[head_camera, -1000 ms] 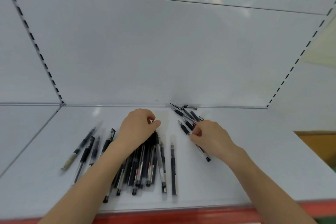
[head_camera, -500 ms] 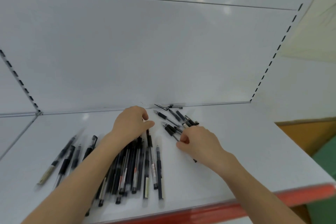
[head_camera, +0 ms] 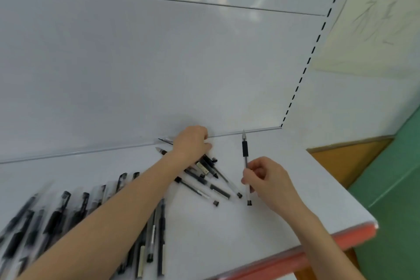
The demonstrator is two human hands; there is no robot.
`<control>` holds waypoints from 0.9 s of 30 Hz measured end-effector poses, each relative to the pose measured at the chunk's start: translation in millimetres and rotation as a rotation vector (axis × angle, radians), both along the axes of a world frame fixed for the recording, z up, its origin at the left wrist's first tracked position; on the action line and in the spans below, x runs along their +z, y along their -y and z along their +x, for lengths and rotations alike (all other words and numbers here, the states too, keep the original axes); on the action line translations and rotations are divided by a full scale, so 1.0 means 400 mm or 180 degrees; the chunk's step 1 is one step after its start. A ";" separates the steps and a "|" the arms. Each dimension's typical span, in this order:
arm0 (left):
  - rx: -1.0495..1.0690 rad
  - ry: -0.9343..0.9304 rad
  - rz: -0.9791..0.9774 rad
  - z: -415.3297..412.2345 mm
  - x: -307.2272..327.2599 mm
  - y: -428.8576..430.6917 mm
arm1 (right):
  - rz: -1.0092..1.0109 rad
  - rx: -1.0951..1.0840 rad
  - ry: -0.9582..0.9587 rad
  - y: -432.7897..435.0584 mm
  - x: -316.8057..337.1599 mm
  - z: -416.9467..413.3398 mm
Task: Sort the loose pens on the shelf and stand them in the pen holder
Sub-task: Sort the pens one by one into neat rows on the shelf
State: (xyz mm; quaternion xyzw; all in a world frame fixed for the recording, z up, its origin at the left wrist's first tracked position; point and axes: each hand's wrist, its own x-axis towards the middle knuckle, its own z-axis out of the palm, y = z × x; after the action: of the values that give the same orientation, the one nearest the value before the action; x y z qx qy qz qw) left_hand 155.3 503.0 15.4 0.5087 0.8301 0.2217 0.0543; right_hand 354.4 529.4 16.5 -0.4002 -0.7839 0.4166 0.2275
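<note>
Several black and clear pens lie on the white shelf (head_camera: 284, 216). My right hand (head_camera: 268, 179) pinches one pen (head_camera: 245, 154) by its clear barrel, tip pointing toward the back wall. My left hand (head_camera: 192, 143) rests with curled fingers on a small heap of pens (head_camera: 211, 179) near the back wall; whether it holds any I cannot tell. A row of pens (head_camera: 56, 216) lies at the left, partly under my left forearm. No pen holder is in view.
The shelf has a red front edge (head_camera: 318, 250) and a white back wall (head_camera: 159, 75) with a slotted upright (head_camera: 306, 68) at the right. Beyond the shelf's right end are an orange panel (head_camera: 347, 159) and green floor (head_camera: 397, 188).
The view has swung to the right. My left hand moved from the row of pens to the heap by the back wall. My right hand drew one pen out to the right.
</note>
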 end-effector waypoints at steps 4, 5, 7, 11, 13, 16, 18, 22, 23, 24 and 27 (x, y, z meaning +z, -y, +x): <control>-0.0072 -0.0243 -0.0329 -0.005 -0.003 -0.042 | 0.0003 0.0044 0.0045 -0.008 -0.002 0.015; -0.0130 -0.0159 -0.0266 -0.009 -0.002 -0.044 | -0.0008 0.0040 0.0035 -0.009 -0.002 0.015; -0.0168 0.0379 0.0069 -0.017 0.006 -0.034 | -0.0025 0.0052 -0.0005 -0.010 0.000 0.014; -0.0116 0.2057 0.0934 -0.016 0.055 0.034 | -0.0030 0.0120 -0.0247 0.003 0.020 -0.004; -0.0114 0.2835 0.1269 -0.012 0.087 0.082 | -0.0026 0.0144 -0.0491 0.018 0.039 -0.018; -0.0184 0.3462 0.1543 -0.013 0.126 0.158 | 0.0072 0.0247 -0.0845 0.044 0.070 -0.033; -0.0330 0.3659 0.1645 -0.016 0.144 0.207 | 0.0150 0.0404 -0.0972 0.062 0.091 -0.040; -0.0537 0.3663 0.1713 -0.014 0.161 0.282 | 0.0273 0.0719 -0.1050 0.094 0.117 -0.056; -0.0560 0.3627 0.1730 -0.013 0.163 0.295 | 0.0280 0.0779 -0.1059 0.103 0.122 -0.060; -0.0571 0.3601 0.1757 -0.012 0.165 0.306 | 0.0285 0.0831 -0.1064 0.112 0.126 -0.063; -0.0563 0.3531 0.1840 -0.011 0.168 0.330 | 0.0314 0.0972 -0.1069 0.133 0.133 -0.071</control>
State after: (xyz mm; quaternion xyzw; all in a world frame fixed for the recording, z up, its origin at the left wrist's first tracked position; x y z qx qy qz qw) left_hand 150.7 370.9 82.5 0.3788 0.5398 0.6625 0.3552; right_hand 326.0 476.2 69.7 -0.1904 -0.8060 0.4681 0.3083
